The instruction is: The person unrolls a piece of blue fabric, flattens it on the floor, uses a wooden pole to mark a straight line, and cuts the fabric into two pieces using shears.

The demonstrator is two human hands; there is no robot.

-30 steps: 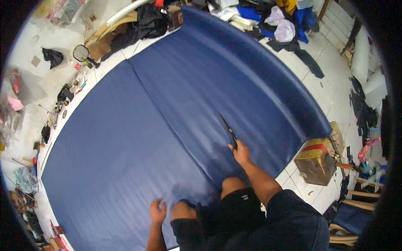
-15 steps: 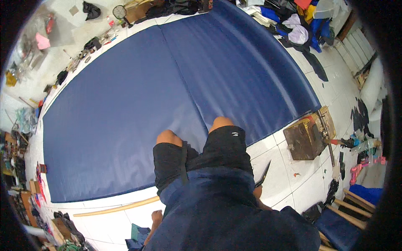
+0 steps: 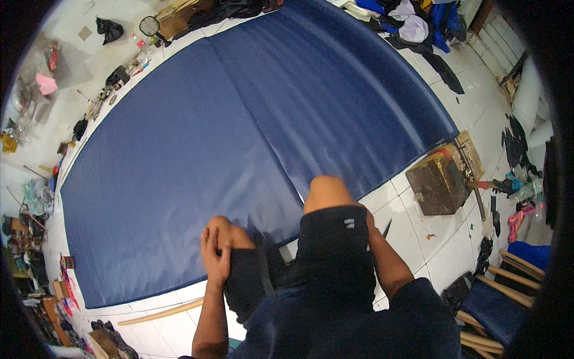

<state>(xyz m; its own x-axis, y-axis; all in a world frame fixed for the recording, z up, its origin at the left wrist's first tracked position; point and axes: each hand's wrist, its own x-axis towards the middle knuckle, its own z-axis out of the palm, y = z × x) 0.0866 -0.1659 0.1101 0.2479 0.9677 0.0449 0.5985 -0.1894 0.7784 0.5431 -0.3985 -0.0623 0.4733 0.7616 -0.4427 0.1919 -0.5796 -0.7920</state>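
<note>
My left hand [image 3: 215,254] rests on my left knee, its fingers stretched and slightly apart, with nothing in it. At the outer side of my right knee is my right hand [image 3: 370,224], its fingers hidden behind the leg and shorts. Just beyond the right forearm, a dark pointed blade [image 3: 387,229] shows against the white tiles; its handle is hidden, so the kind of tool is unclear. Under and ahead of my knees spreads a large dark blue sheet [image 3: 161,161], with a seam or overlapping edge running lengthwise across it.
To the right stands a worn brown block [image 3: 437,186] at the sheet's corner. Wooden-legged stools [image 3: 499,314] are at lower right. A pale wooden stick [image 3: 161,312] lies at lower left. Heaped cloth [image 3: 412,27] is at far right, and clutter lines the left wall.
My left hand has risen from beside my hip onto my left knee. The right hand has moved forward from the blade's handle to my right knee; the blade stays about where it was.
</note>
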